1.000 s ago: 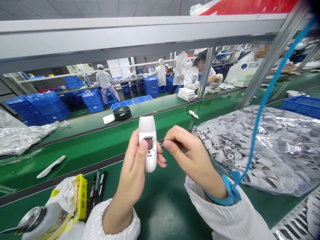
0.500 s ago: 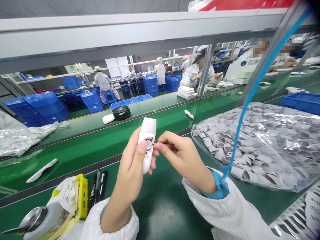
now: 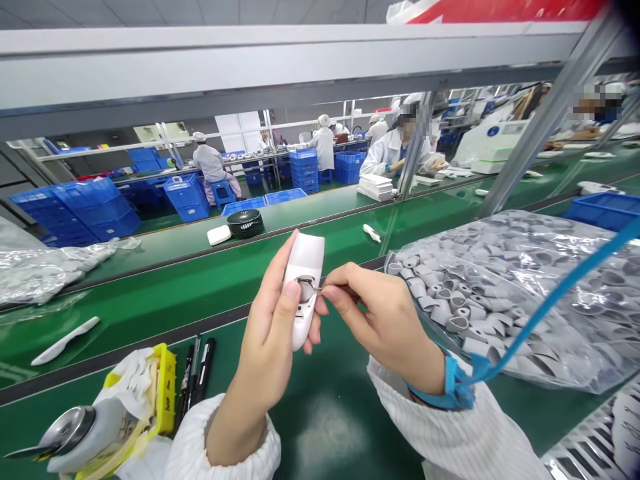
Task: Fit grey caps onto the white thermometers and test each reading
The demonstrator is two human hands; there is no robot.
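My left hand [image 3: 273, 320] is wrapped round a white handheld device housing [image 3: 308, 257], which stands nearly upright with its opened side towards me. A cavity with a round, shiny metallic part shows in its middle, and my left thumb presses beside it. At the housing's right edge, my right hand [image 3: 373, 313] has thumb and forefinger pinched together on something thin and small that I cannot make out; its tip reaches the cavity's edge. A blue wrist strap [image 3: 450, 383] with a cord circles my right wrist.
To the right lies a clear bag of grey plastic shells [image 3: 480, 300]. A yellow basket [image 3: 167, 393], a metal-topped bottle [image 3: 93, 427] and black pens [image 3: 204, 370] stand left. White pieces [image 3: 65, 341] lie on the green belt [image 3: 200, 267]; a black round fan part [image 3: 245, 223] lies beyond. Co-workers sit farther off.
Both hands and the housing have shifted slightly right in view. The white pieces on the belt have moved left. The blue cord has swung lower, to the right.
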